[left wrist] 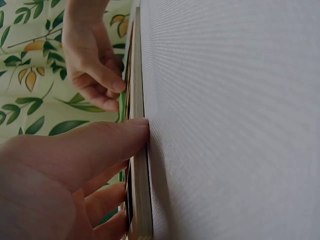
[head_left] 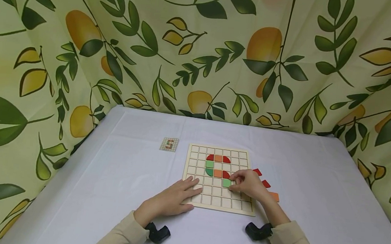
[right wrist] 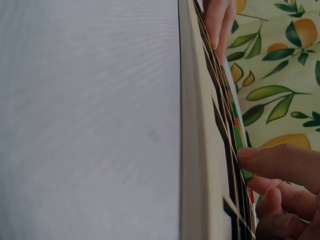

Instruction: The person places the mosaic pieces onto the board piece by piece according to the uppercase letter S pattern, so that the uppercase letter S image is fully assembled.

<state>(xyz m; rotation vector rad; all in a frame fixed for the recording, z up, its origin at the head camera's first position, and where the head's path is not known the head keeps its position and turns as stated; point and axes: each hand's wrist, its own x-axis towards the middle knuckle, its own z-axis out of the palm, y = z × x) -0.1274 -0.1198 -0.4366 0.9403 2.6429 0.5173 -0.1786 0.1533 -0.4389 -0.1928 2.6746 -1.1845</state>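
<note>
A pale wooden grid board (head_left: pixel 222 210) lies on the table with red, orange and green tiles set in its cells in a curving pattern. My left hand (head_left: pixel 173 197) rests on its lower left corner, fingers spread over the cells. In the left wrist view, the left thumb (left wrist: pixel 117 137) lies against the board's side edge. My right hand (head_left: pixel 250 183) has its thumb and fingertips at a light green square tile (head_left: pixel 226 183), below the red quarter-round tile (head_left: pixel 226 175). In the right wrist view it pinches this green tile (right wrist: pixel 241 145) close over the grid.
Beside the board's right edge lie two loose red tiles (head_left: pixel 265 184) and an orange tile (head_left: pixel 274 196), partly behind the right wrist. A small pattern card (head_left: pixel 169 144) sits at the board's upper left. A leaf-printed curtain (head_left: pixel 202 59) stands behind the white table (head_left: pixel 135 151).
</note>
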